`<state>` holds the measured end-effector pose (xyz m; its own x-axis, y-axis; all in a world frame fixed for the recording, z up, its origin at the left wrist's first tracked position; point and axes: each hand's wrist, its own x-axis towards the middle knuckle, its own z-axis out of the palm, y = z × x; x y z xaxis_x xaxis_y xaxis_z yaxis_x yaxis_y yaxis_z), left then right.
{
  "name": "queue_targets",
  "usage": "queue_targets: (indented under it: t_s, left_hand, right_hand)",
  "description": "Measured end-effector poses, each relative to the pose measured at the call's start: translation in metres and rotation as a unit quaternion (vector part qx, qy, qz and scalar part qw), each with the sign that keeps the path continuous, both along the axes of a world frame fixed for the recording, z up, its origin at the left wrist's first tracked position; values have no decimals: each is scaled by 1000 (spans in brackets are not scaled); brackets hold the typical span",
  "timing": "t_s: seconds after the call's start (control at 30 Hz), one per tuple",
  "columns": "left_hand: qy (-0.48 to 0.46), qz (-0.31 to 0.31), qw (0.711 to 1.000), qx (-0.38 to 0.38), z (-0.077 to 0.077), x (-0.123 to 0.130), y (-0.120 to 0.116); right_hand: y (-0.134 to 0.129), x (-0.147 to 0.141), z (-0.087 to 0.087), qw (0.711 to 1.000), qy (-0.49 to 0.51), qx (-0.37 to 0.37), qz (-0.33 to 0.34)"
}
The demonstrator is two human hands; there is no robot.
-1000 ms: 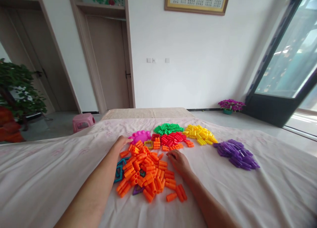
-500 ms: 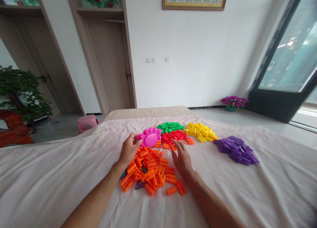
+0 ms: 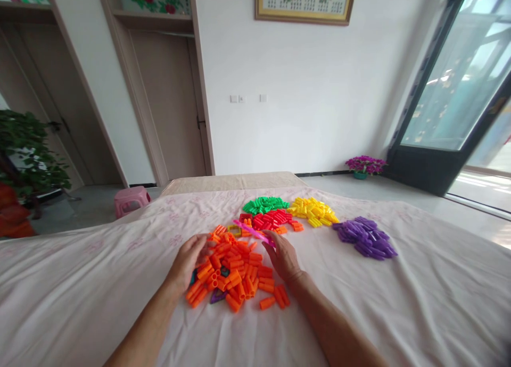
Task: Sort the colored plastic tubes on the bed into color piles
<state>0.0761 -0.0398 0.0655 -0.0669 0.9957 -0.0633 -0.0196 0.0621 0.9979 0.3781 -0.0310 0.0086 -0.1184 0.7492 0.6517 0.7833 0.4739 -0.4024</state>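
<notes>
Daylight enters through the glass door beyond the right edge of the cloth, where we note near-white glare on the ground outside. Past the far edge, the white wall is brightly lit; the brown door off the far left corner is dimmer. Soft shadows model the cloth's folds (shallow, with diffuse borders). Centrally, the orange pieces resolve clearly enough that we distinguish their hollow ends. We observe wide-angle distortion: uprights lean outward at both sides, and the plant beyond the left edge looks smeared.
</notes>
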Motion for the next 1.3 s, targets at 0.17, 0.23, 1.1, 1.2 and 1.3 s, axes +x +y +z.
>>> queue_targets:
  t_s: [0.17,0.23,1.1,1.2,1.3]
  left_hand:
    - [148,138,977,70,-34,-76,20]
    - [220,184,955,71,-50,-103,25]
    - [447,135,884,20,-66,-118,31]
    - [445,133,885,27,-67,-117,32]
    - [443,129,886,39,-67,-116,32]
  right_hand:
    - [14,38,12,985,58,-33,-156]
    - [18,63,20,971,65,-65,-222]
    - [63,75,15,975,-73,-147,-153]
    - [58,58,16,972,-81,-165,-144]
    - [51,38,18,972,-90,-173,-127]
